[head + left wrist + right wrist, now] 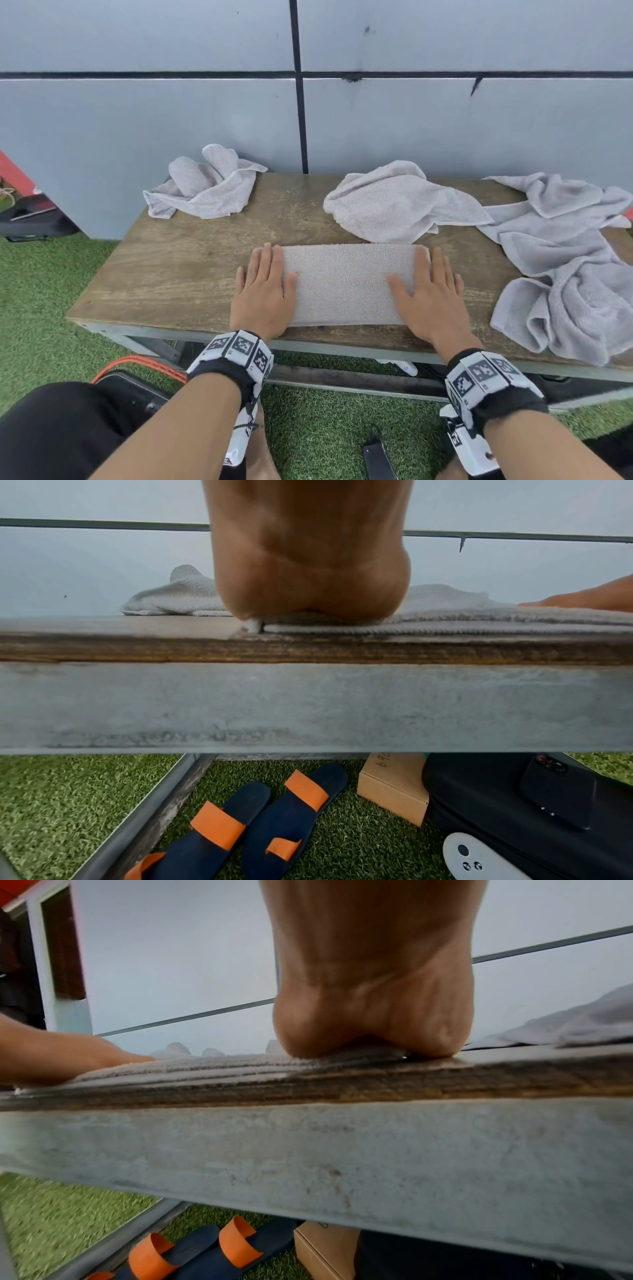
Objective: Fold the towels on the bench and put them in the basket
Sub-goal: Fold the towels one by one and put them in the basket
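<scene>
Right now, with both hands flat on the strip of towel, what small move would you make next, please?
Probably fold one short end across to the other: the folded towel lies as a long flat strip, with the left hand and right hand pressing its ends.

Green artificial turf (41, 308) underfoot. Grey panelled wall (137, 120) behind. On the turf: navy sandals with orange straps (240, 823), cardboard box (394, 791), black bag (514, 818).
</scene>
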